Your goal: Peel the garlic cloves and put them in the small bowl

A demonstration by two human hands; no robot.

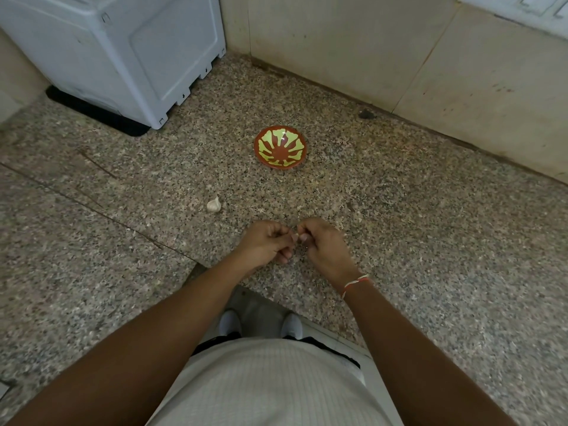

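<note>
Your two hands meet over the speckled stone table (pixel 399 241), close in front of you. Your left hand (pixel 264 242) has its fingers curled, and its grip is closed on a small garlic clove (pixel 295 238), pinched at the fingertips. Your right hand (pixel 325 245) is curled too, its grip closed on the same clove from the other side, the thumb pressing against it. Only a pale sliver of the clove shows between the fingers, so you cannot tell how much skin is on it. A red and white thread band (pixel 353 282) sits around your right wrist.

The rest of the garlic bulb (pixel 214 205) lies on the table, well to the left of your hands and a little farther from you, touching nothing. The small bowl (pixel 280 147) stands upright farther back, beyond your hands and apart from the bulb; it is brown with a yellow-green pattern inside, and no cloves show in it.

A light grey appliance (pixel 123 50) stands at the back left on a black mat (pixel 92 113). Beige tiled wall (pixel 338 41) runs behind the table. Below the table edge you can see your pale ribbed shirt (pixel 270 385) and two white shoes (pixel 292 325) on the floor
</note>
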